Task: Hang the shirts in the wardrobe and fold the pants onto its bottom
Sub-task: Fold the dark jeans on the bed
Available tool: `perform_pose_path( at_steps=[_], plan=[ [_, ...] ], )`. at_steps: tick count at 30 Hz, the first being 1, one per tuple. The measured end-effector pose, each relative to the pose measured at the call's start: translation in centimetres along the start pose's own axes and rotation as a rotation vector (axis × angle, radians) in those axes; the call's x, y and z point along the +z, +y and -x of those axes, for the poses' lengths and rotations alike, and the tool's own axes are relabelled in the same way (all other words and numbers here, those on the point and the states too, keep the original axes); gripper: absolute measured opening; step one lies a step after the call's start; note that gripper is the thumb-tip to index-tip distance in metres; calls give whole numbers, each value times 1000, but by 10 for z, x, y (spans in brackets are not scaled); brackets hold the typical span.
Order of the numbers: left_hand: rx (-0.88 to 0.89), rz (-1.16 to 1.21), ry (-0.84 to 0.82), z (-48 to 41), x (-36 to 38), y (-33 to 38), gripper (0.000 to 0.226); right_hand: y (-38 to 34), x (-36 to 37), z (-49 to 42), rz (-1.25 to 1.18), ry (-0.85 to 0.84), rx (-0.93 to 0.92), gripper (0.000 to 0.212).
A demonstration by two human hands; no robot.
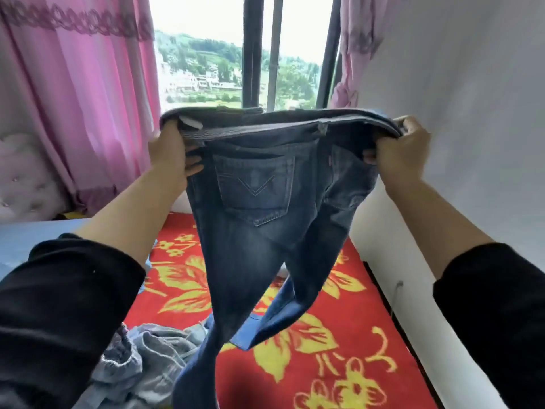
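A pair of dark blue jeans [259,208] hangs in the air in front of me, back pockets facing me, the legs dangling down towards the bed. My left hand [172,153] grips the left end of the waistband. My right hand [402,147] grips the right end, fingers curled over the denim. The waistband is stretched wide between both hands at window height. The wardrobe is not in view.
Below lies a red bedspread with yellow flowers [339,349]. A heap of pale grey-blue clothes [150,361] sits at the lower left. Pink curtains [82,98] hang left of the window [236,60]. A white wall [472,113] stands on the right.
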State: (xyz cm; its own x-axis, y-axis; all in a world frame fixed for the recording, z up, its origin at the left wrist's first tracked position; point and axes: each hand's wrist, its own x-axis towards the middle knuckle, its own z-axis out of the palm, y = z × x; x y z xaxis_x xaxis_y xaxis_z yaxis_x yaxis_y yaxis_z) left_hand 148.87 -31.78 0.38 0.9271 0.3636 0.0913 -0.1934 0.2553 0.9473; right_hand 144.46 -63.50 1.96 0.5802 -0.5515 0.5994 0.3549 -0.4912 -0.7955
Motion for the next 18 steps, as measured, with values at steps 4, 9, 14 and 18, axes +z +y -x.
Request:
perform_pose_path(
  at_steps=[4,9,14,18],
  plan=[
    [-150,124,24,17,15,-31,20,37,-38,7,69,-38,-55,14],
    [-65,134,65,16,35,-36,17,36,-47,-15,-49,13,-33,19],
    [-168,-222,-71,-17,43,-55,31,72,-34,-37,358,-110,-11,31],
    [-394,-475,-162,-33,53,-100,41,126,-7,-33,406,-394,493,46]
  ],
)
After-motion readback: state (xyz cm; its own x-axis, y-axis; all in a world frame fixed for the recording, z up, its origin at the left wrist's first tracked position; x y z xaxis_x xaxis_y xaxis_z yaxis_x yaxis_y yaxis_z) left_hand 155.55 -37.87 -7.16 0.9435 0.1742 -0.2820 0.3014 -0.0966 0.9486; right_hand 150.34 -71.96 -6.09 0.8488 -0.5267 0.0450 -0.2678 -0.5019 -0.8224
